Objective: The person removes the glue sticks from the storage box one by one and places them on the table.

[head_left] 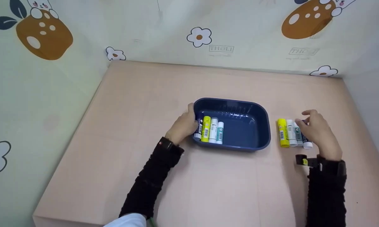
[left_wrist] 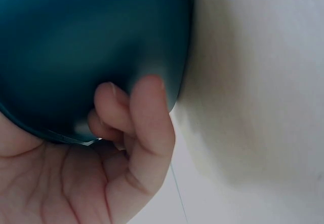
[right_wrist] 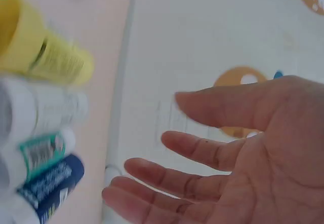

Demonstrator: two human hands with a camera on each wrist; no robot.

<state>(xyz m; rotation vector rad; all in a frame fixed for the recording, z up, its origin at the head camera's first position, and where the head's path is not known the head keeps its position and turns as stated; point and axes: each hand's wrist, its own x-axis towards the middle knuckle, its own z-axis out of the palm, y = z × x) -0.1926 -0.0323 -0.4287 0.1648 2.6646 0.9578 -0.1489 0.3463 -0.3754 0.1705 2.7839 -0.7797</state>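
Observation:
My left hand (head_left: 182, 124) grips the left end of a dark blue plastic basin (head_left: 244, 126). In the left wrist view its curled fingers (left_wrist: 149, 117) lie against the basin's outer wall. Inside, at the basin's left end, a dark blue glue stick (head_left: 198, 129), a yellow one (head_left: 206, 129), a white one (head_left: 213, 130) and a teal-labelled one (head_left: 220, 133) lie side by side. Right of the basin is a matching row: yellow (head_left: 282, 132), white (head_left: 291, 133), teal-labelled (right_wrist: 43, 155) and dark blue (right_wrist: 53, 186). Over that row's right end hovers my right hand (head_left: 318, 132), fingers spread and holding nothing.
A pale pinkish covering spreads over the table (head_left: 139, 104). Walls with fruit and flower prints (head_left: 199, 37) border it behind and at the sides. A black wrist camera (head_left: 301, 159) sticks out by the right cuff.

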